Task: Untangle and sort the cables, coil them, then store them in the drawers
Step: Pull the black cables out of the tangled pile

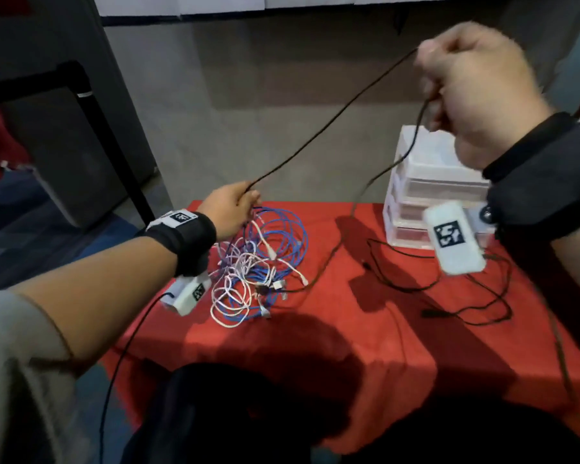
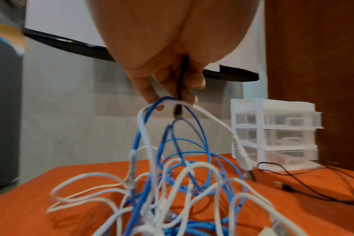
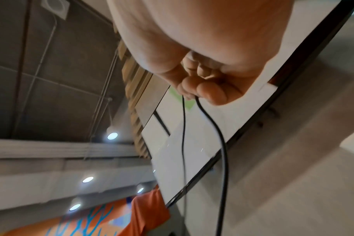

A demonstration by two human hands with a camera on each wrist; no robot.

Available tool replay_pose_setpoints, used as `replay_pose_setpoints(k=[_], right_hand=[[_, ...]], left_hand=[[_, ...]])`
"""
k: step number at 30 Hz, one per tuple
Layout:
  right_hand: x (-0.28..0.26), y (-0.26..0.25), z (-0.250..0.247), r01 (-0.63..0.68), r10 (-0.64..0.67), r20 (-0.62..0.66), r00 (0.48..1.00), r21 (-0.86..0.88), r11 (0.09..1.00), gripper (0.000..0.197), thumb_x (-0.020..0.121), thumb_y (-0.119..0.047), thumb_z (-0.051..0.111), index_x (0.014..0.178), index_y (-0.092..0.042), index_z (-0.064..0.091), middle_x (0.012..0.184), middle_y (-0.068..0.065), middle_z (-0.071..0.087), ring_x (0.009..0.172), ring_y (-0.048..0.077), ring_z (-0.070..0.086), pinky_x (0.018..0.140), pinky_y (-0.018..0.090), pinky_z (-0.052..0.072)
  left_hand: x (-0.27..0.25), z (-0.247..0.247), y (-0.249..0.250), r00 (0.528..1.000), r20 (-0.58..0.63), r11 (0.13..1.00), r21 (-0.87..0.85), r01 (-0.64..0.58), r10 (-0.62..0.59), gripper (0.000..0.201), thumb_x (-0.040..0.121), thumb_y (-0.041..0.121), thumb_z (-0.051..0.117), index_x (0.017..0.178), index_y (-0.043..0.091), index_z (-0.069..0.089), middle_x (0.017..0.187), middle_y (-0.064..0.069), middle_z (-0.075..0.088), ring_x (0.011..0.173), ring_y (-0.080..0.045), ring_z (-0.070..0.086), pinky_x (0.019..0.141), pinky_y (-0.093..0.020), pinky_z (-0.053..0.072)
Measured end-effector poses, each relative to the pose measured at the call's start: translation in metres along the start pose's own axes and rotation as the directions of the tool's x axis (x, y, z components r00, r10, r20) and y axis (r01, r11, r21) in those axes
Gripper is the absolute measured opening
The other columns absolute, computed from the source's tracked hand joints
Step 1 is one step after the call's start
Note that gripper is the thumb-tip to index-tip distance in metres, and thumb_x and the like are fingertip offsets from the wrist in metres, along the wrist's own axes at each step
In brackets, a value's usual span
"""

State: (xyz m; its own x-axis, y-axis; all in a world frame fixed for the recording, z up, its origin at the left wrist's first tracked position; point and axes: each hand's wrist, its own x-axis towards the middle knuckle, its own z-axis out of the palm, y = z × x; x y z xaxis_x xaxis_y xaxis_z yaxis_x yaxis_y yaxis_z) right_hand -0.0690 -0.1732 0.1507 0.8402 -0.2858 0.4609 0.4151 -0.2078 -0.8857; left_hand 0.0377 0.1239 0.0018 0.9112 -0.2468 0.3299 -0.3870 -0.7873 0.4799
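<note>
Two hands hold one black cable (image 1: 332,118) and stretch it tight in the air; the right hand (image 1: 476,88) is up high with its fingers curled round the cable, and two black strands hang down out of it; the left hand (image 1: 230,209) is lower, just above the pile, and pinches the cable near its plug end.

Under the left hand sits a tangle of blue and white cables (image 1: 262,266) on the red counter (image 1: 349,346); in the left wrist view a blue loop and a white loop look hooked over the black plug (image 2: 177,111) right below the fingers (image 2: 150,89); I think the black cable is not free of the pile yet.

To do this step well, I would not tug hard, since a hard pull may lift the whole pile or make the knot tighter; better to keep the right hand still, shake the left hand a little, and slip the plug back out through the blue and white loops; once it is free, wind it in round loops.

Below the right hand stand the small white drawers (image 1: 439,182), all closed as far as I can tell; more thin black cable (image 1: 449,286) lies loose on the counter beside them.
</note>
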Motion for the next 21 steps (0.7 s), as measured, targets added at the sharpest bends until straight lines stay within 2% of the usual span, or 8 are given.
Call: replay_pose_setpoints(k=[2,4,9,12,14,17,19,21], right_hand=[[0.006,0.002,-0.025,-0.026,0.026,-0.029,0.999,-0.008,1.0,0.016,0.099,-0.02,0.057,0.083,-0.025,0.057,0.064,-0.004,0.05,0.047,0.009,0.04,0.043,0.026,0.032],[0.008,0.013,-0.039,-0.08,0.08,0.0,0.997,-0.055,0.995,0.018,0.099,-0.021,0.058,0.081,-0.024,0.058,0.061,-0.002,0.053,0.044,0.013,0.042,0.044,0.027,0.036],[-0.01,0.045,-0.038,-0.225,0.237,0.124,0.964,-0.098,0.969,0.012,0.102,-0.014,0.053,0.091,-0.014,0.058,0.06,0.006,0.059,0.044,0.02,0.05,0.046,0.029,0.045],[-0.018,0.046,-0.031,-0.25,0.255,0.168,0.952,-0.051,0.967,0.012,0.103,-0.011,0.051,0.093,-0.011,0.058,0.064,0.009,0.058,0.046,0.02,0.051,0.047,0.029,0.046],[-0.017,0.039,-0.028,-0.237,0.235,0.182,0.955,-0.01,0.971,0.015,0.102,-0.01,0.051,0.089,-0.013,0.057,0.065,0.009,0.058,0.047,0.02,0.051,0.047,0.028,0.046],[-0.012,0.024,-0.027,-0.202,0.192,0.169,0.967,0.041,0.979,0.015,0.101,-0.008,0.049,0.089,-0.013,0.055,0.066,0.009,0.059,0.05,0.021,0.053,0.05,0.03,0.049],[-0.005,0.015,-0.029,-0.185,0.172,0.159,0.972,0.07,0.98,0.012,0.102,-0.008,0.047,0.093,-0.012,0.054,0.067,0.009,0.061,0.053,0.023,0.057,0.054,0.032,0.053],[0.001,0.007,-0.033,-0.18,0.16,0.172,0.972,0.106,0.978,0.011,0.103,-0.009,0.045,0.096,-0.011,0.053,0.07,0.009,0.064,0.058,0.025,0.062,0.06,0.036,0.056]], left_hand=[[-0.003,-0.007,-0.016,0.998,0.007,0.998,-0.016,0.069,-0.069,0.03,0.108,0.027,0.042,0.091,0.016,0.064,0.074,0.002,0.066,0.062,-0.003,0.058,0.058,-0.011,0.039],[-0.004,-0.013,-0.022,0.995,-0.017,0.995,-0.015,0.099,-0.099,0.034,0.108,0.032,0.04,0.09,0.017,0.064,0.077,0.001,0.069,0.069,-0.016,0.06,0.062,-0.016,0.04],[-0.002,-0.015,0.003,0.99,-0.08,0.975,-0.199,0.101,-0.119,0.025,0.107,0.021,0.039,0.099,0.017,0.063,0.071,-0.001,0.065,0.069,-0.017,0.066,0.075,-0.029,0.048],[-0.01,-0.007,0.025,0.997,-0.036,0.979,-0.197,0.053,-0.061,0.023,0.104,0.017,0.042,0.104,0.019,0.064,0.07,0.0,0.066,0.067,-0.018,0.064,0.07,-0.029,0.049],[-0.021,0.006,0.038,1.0,0.015,0.981,-0.192,0.027,-0.025,0.018,0.103,0.023,0.046,0.102,0.022,0.064,0.07,0.0,0.065,0.061,-0.013,0.06,0.064,-0.025,0.047],[-0.042,0.034,0.055,0.982,0.179,0.953,-0.301,-0.006,0.062,0.009,0.095,0.03,0.058,0.102,0.029,0.062,0.073,0.009,0.062,0.065,-0.014,0.056,0.068,-0.031,0.048],[-0.058,0.055,0.073,0.938,0.318,0.908,-0.419,0.012,0.134,0.024,0.094,0.024,0.065,0.117,0.029,0.059,0.088,0.007,0.062,0.073,-0.01,0.054,0.073,-0.03,0.05],[-0.071,0.076,0.098,0.909,0.378,0.831,-0.552,0.067,0.178,0.043,0.095,0.013,0.067,0.133,0.023,0.05,0.112,0.006,0.062,0.087,-0.009,0.055,0.083,-0.021,0.051]])
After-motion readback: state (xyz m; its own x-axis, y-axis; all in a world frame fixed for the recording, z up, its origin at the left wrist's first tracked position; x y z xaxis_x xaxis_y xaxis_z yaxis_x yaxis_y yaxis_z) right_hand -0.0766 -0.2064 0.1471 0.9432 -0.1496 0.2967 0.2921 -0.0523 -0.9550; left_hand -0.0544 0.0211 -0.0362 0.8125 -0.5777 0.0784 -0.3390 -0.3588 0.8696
